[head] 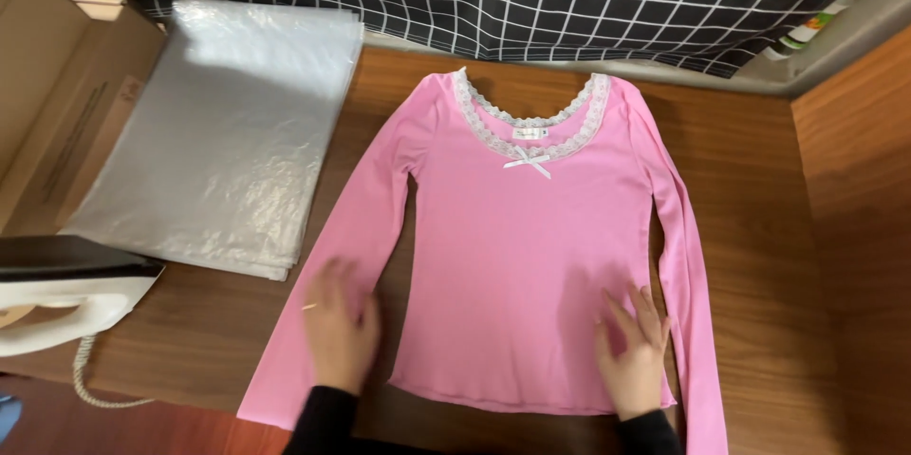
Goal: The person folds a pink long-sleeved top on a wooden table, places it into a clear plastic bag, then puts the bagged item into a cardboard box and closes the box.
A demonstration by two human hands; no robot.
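Both palms flat, holding nothing: left hand (340, 334) on sleeve, right hand (634, 360) on pink top (517, 256) hem; smooth outward evenly.

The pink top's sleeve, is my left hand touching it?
Touching. The head view shows the left hand lying flat on the pink top's sleeve, palm down on the fabric.
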